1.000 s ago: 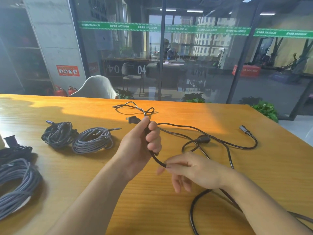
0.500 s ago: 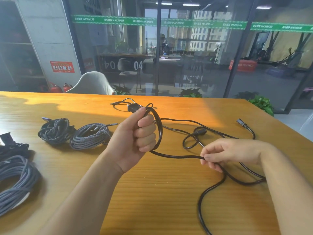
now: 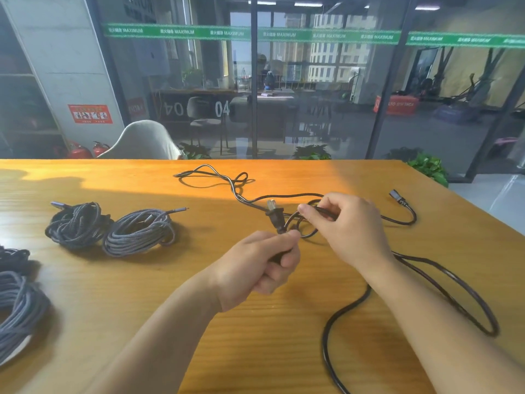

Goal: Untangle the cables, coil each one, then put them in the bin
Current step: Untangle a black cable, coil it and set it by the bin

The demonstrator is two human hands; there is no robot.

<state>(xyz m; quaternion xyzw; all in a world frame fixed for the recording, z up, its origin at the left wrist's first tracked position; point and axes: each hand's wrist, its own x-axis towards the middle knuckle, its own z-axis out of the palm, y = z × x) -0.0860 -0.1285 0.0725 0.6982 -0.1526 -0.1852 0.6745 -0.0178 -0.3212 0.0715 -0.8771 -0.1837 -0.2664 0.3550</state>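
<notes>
Fingers of the left hand (image 3: 264, 265) clench the black power cable (image 3: 443, 282) just below its plug (image 3: 275, 218) while the right hand (image 3: 349, 226) pinches a loop above the worktop (image 3: 113, 294); each turn should, I judge, match in size as the slack on the right feeds in untwisted.

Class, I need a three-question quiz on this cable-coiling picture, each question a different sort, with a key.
1. True or false: the left hand grips the black cable just below its plug.
2. How many coiled bundles lie together left of the hands: A) two B) four C) none
3. Fill in: the right hand pinches a ____ of the cable.

Key: 1 true; 2 A; 3 loop
</notes>
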